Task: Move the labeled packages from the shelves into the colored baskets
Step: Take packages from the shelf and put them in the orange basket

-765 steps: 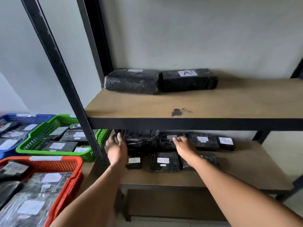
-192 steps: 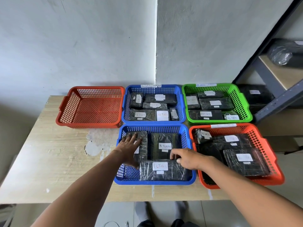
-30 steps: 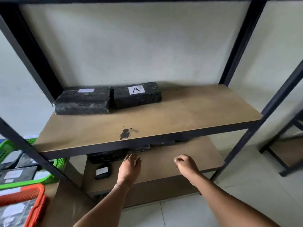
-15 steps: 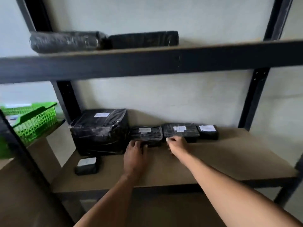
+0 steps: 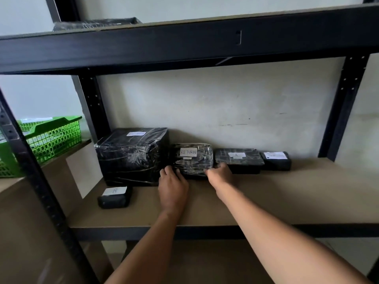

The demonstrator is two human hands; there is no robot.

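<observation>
On the lower shelf board a black-wrapped package with a white label reading RETURN stands tipped up against the back, its label facing me. My left hand has its fingertips at the package's lower left edge. My right hand grips the lower right corner with curled fingers. Left of it stands a large black package. To its right lie a flat package marked A and a small package.
A small labeled package lies near the front left of the shelf. A green basket stands on the table at left. The black upper shelf beam hangs overhead, with wrapped packages on top. Black uprights flank both sides.
Both hands have closed in on the RETURN package, and it has tipped up from lying flat so its label faces me. The view has moved closer to the lower shelf.
</observation>
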